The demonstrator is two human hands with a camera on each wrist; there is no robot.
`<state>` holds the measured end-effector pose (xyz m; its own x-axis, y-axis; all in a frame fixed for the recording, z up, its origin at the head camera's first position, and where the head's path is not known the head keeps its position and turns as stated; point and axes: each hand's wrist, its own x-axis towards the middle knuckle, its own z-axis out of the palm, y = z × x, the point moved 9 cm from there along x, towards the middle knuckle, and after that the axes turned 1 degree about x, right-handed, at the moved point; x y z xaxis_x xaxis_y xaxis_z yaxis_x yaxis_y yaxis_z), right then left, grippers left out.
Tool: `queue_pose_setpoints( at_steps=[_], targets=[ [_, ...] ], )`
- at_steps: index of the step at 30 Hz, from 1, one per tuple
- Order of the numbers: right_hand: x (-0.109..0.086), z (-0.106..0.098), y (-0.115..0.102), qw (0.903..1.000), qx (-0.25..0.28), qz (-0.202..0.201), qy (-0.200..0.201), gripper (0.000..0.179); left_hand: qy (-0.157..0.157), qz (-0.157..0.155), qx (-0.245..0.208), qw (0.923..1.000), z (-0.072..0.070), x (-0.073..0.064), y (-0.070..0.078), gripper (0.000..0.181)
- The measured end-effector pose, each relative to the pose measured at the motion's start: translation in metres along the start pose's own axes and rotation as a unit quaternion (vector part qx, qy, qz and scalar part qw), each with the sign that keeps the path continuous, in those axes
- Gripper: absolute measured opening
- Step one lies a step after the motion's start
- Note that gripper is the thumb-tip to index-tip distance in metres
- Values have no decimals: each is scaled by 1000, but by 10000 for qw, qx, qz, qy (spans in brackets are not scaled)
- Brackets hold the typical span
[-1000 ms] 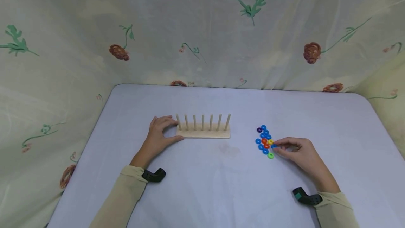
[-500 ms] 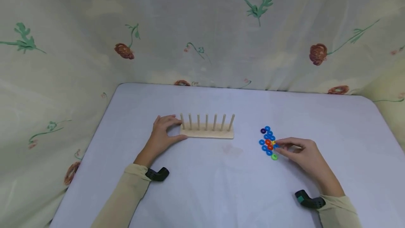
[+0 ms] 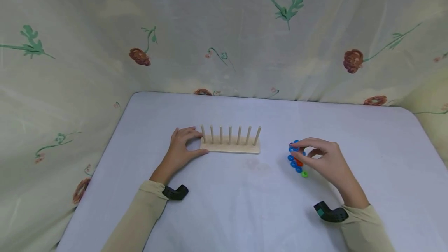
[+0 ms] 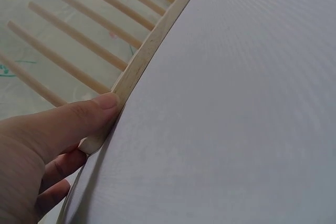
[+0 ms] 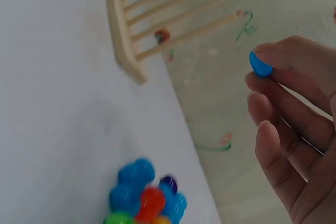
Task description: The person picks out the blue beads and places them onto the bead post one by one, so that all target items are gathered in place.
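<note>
A wooden peg rack [image 3: 231,149] with a row of several upright pegs stands left of the table's middle, its pegs bare. My left hand [image 3: 180,150] grips its left end; in the left wrist view the thumb [image 4: 97,106] lies on the front edge of the base. Between thumb and forefinger my right hand [image 3: 323,158] pinches a small blue ring [image 5: 260,65], raised over the loose rings. Below are several blue rings [image 3: 293,164], a green ring [image 3: 304,174] and orange-red rings [image 5: 150,204]; a dark purple ring [image 5: 168,183] shows in the right wrist view. The right hand partly covers this group in the head view.
A white cloth covers the table [image 3: 238,205]. Its far edge meets a floral curtain [image 3: 182,30], which also hangs along the left side. Dark wrist cameras sit on both sleeves, one [image 3: 175,192] left and one [image 3: 330,212] right.
My right hand has lifted from the right side of the ring group and moved up and left, carrying a blue ring. The left hand has stayed on the rack; the head view shifted slightly.
</note>
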<state>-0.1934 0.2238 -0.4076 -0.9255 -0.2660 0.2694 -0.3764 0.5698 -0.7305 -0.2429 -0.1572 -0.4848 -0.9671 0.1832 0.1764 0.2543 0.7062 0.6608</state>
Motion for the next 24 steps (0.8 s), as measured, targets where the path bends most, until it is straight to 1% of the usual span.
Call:
queue_pose_setpoints(
  at_steps=[5, 11, 14, 17, 20, 24],
  targets=[
    [21, 9, -27, 9986, 306, -421, 86, 25, 21, -42, -4, 10000, 0, 1, 0, 55],
    [45, 25, -54, 9968, 396, -689, 39, 23, 2, -53, -15, 10000, -1, 1, -2, 55],
    [56, 35, -69, 9938, 522, -974, 102, 24, -6, -55, -61, 10000, -1, 1, -2, 55],
    [66, 45, -81, 9893, 813, -1204, 147, 24, -20, -48, -87, 9999, 0, 1, -3, 56],
    [76, 58, -89, 9878, 1006, -1177, 148, 21, -13, -28, -58, 10000, 0, 1, -4, 56],
    [88, 77, -97, 9912, 929, -942, -27, 20, -9, -49, -20, 10000, 2, 0, -4, 56]
  ],
)
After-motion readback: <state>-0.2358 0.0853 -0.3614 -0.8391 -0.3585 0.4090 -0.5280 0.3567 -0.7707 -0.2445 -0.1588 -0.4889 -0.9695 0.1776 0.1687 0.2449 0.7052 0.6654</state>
